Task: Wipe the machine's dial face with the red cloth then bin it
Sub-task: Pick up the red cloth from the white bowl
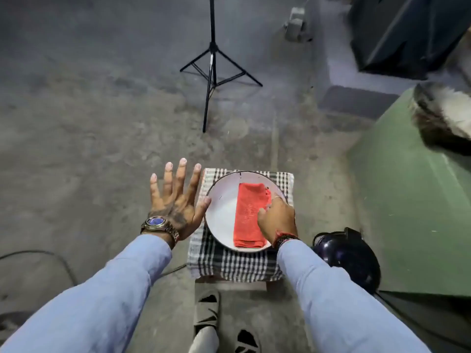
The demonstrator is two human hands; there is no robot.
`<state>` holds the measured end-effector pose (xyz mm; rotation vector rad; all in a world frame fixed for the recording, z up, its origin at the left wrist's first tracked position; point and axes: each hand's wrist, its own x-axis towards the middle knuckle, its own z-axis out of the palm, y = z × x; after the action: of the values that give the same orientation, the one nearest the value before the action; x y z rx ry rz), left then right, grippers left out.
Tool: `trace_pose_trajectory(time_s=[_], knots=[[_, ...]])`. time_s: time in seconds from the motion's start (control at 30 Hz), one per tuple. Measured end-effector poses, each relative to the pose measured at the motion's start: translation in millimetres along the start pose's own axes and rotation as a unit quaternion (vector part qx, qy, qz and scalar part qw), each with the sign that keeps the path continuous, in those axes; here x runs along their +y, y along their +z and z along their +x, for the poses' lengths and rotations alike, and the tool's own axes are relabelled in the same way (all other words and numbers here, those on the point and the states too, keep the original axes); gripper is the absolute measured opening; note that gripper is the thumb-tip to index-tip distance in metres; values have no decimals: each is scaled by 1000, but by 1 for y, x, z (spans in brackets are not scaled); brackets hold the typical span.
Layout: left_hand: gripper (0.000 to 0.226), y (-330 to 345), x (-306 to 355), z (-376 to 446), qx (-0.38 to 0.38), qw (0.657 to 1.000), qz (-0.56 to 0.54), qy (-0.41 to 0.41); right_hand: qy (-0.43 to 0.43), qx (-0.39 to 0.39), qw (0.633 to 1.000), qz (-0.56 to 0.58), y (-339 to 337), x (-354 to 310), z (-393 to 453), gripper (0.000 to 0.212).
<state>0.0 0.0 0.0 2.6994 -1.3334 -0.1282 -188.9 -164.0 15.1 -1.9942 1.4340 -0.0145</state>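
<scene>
A folded red cloth (248,215) lies in a white round basin (221,212) on a stool covered by a black-and-white checked towel (229,263). My right hand (277,220) rests on the cloth's right edge, fingers curled down onto it; whether it grips the cloth is unclear. My left hand (175,200) hovers spread open just left of the basin, thumb tip near its rim, holding nothing. The green machine (407,200) stands at the right; its dial face is not visible. No bin is clearly in view.
A black tripod stand (212,62) stands on the concrete floor ahead. A dark round object (351,256) sits at the machine's foot beside the stool. A cable (51,256) runs across the floor at left. My sandalled feet (206,312) are below the stool.
</scene>
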Motion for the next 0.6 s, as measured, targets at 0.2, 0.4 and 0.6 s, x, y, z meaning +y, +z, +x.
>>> trace_pose_trajectory(time_s=[0.2, 0.4, 0.6], knots=[[86, 67, -23, 36, -31, 999, -6, 5, 181, 13, 983, 18, 66, -2, 50, 84], [85, 87, -41, 66, -47, 999, -6, -3, 245, -49, 966, 70, 87, -7, 86, 82], [89, 72, -36, 82, -45, 999, -22, -13, 194, -75, 946, 250, 84, -7, 85, 28]])
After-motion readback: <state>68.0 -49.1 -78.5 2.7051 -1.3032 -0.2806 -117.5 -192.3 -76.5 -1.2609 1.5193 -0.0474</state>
